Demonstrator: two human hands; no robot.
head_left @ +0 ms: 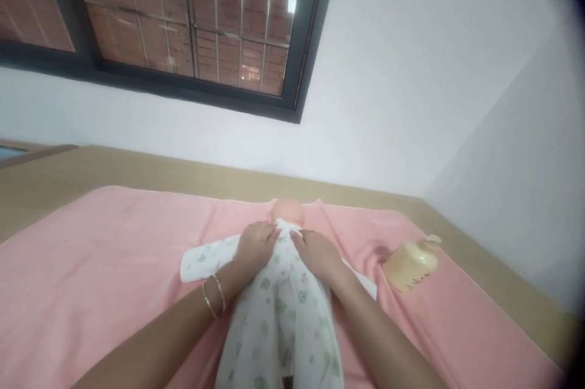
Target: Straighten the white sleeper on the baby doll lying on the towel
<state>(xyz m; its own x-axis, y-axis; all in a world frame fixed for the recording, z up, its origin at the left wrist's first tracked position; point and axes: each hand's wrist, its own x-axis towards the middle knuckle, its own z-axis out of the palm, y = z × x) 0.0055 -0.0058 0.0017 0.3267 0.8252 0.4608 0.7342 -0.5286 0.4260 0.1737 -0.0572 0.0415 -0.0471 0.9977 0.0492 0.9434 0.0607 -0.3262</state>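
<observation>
A baby doll lies on its back on a pink towel, its bald head pointing away from me. A white garment printed with small green shapes covers its body. My left hand, with bangles on the wrist, rests on the garment near the doll's left-side shoulder, fingers curled over the fabric. My right hand lies on the garment by the collar on the other side, fingers bent and pressing on the cloth. Both hands meet just below the doll's chin.
A pale yellow bottle lies on its side on the towel to the right. The towel covers a wooden surface set against white walls. A dark-framed window with a brick wall behind is above.
</observation>
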